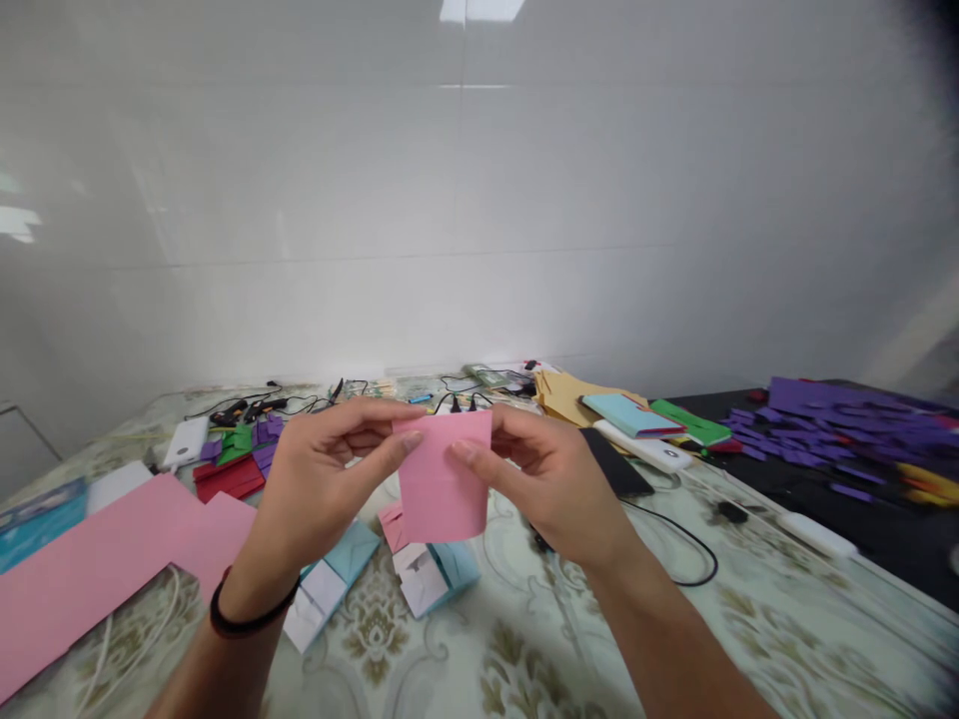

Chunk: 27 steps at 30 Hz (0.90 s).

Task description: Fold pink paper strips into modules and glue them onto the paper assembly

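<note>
Pink paper (444,494); left grip (319,484), right grip (550,489) pinching.

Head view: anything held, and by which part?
Pink paper, near its top edge: left hand pinches the upper left corner, right hand the upper right.

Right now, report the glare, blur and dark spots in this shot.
Head view: glare patches whiten the glossy wall at top centre and left edge; head view: purple strips at right look smeared, while the pink paper in the left hand and right hand looks clearer; head view: the top right corner darkens.
</note>
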Each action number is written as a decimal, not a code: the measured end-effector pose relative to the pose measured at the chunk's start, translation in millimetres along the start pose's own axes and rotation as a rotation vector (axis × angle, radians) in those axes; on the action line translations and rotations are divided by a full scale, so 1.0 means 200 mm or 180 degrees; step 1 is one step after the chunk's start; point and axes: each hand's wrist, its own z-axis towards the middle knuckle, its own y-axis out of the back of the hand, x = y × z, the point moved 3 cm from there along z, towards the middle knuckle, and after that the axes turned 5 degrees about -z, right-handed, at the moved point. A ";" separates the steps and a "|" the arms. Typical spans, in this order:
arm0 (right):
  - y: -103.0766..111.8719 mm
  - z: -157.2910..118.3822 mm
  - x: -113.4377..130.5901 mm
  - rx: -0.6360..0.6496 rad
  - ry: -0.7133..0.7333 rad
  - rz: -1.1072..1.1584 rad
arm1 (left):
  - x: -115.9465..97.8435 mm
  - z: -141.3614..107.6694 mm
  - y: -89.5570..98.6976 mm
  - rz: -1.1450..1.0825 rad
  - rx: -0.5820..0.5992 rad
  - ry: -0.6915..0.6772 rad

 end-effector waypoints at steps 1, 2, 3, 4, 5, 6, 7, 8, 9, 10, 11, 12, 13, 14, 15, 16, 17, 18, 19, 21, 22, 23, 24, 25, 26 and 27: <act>0.00 0.00 0.00 -0.0012 -0.0004 0.0002 | 0.00 0.00 0.00 0.0021 -0.0017 -0.0006; 0.00 0.00 0.00 -0.0021 -0.0004 -0.0001 | 0.00 0.00 0.00 0.0057 -0.0023 -0.0008; 0.00 0.00 0.00 -0.0024 -0.0005 -0.0009 | 0.01 0.00 0.01 0.0105 -0.0027 -0.0023; 0.00 0.00 0.00 -0.0024 -0.0009 -0.0018 | 0.01 0.00 0.01 0.0163 -0.0029 -0.0050; 0.00 0.00 0.00 -0.0025 -0.0016 -0.0021 | 0.01 0.00 0.01 0.0222 -0.0031 -0.0089; 0.00 0.00 0.00 -0.0026 -0.0021 -0.0008 | 0.01 0.00 0.01 0.0277 -0.0035 -0.0128; 0.00 0.00 0.00 -0.0031 -0.0033 0.0022 | 0.01 0.00 0.01 0.0326 -0.0043 -0.0166; 0.00 0.00 0.00 -0.0039 -0.0048 0.0063 | 0.01 0.00 0.01 0.0366 -0.0051 -0.0191; 0.00 0.00 0.00 -0.0062 -0.0066 0.0109 | 0.01 0.00 0.01 0.0396 -0.0061 -0.0199; 0.00 0.00 0.00 -0.0096 -0.0083 0.0145 | 0.01 0.00 0.01 0.0420 -0.0069 -0.0197; 0.00 0.00 0.00 -0.0134 -0.0099 0.0163 | 0.01 0.00 0.01 0.0444 -0.0076 -0.0201; 0.00 0.00 0.00 -0.0171 -0.0120 0.0163 | 0.01 0.00 0.01 0.0472 -0.0081 -0.0203; 0.00 0.00 0.00 -0.0209 -0.0143 0.0156 | 0.01 0.00 0.01 0.0495 -0.0088 -0.0207; 0.00 0.00 0.00 -0.0243 -0.0166 0.0146 | 0.01 0.00 0.01 0.0515 -0.0095 -0.0207; 0.00 0.00 0.00 -0.0269 -0.0190 0.0135 | 0.01 0.00 0.01 0.0535 -0.0100 -0.0210; 0.00 0.00 0.00 -0.0283 -0.0214 0.0128 | 0.01 0.00 0.01 0.0553 -0.0102 -0.0210; 0.00 0.00 0.00 -0.0291 -0.0236 0.0119 | 0.01 0.00 0.01 0.0563 -0.0104 -0.0207; 0.00 0.00 -0.01 -0.0302 -0.0242 0.0105 | 0.01 0.00 0.01 0.0567 -0.0101 -0.0204; 0.00 0.00 -0.01 -0.0316 -0.0232 0.0088 | 0.02 0.00 0.01 0.0568 -0.0096 -0.0201; 0.01 0.00 -0.01 -0.0355 -0.0180 0.0039 | 0.02 0.00 0.01 0.0562 -0.0083 -0.0203; 0.01 0.00 -0.01 -0.0382 -0.0146 -0.0004 | 0.02 0.00 0.01 0.0560 -0.0073 -0.0195; 0.01 0.00 -0.01 -0.0414 -0.0115 -0.0057 | 0.02 0.00 0.00 0.0560 -0.0060 -0.0189; 0.01 0.00 0.00 -0.0438 -0.0089 -0.0115 | 0.02 0.00 0.00 0.0558 -0.0048 -0.0183; 0.02 0.00 0.00 -0.0458 -0.0069 -0.0170 | 0.02 0.00 0.00 0.0553 -0.0038 -0.0178; 0.02 0.00 0.00 -0.0475 -0.0047 -0.0214 | 0.02 0.00 0.00 0.0549 -0.0028 -0.0173; 0.02 0.00 0.00 -0.0491 -0.0028 -0.0236 | 0.02 0.00 0.00 0.0550 -0.0021 -0.0168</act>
